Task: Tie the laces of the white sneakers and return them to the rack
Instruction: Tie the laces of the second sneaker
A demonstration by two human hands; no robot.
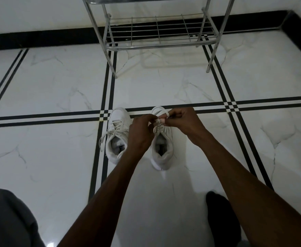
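Two white sneakers stand side by side on the floor, toes pointing away from me. The left sneaker has loose laces trailing off its left side. Over the right sneaker, my left hand and my right hand both pinch its white lace, which forms a loop above the shoe's tongue. The toe of the right sneaker is hidden behind my hands. The metal rack stands farther away against the wall, and its low wire shelf holds nothing.
White marble floor tiles with black stripe borders surround the shoes. A black skirting runs along the wall. My grey-clad knee is at bottom left and a dark-socked foot at bottom right.
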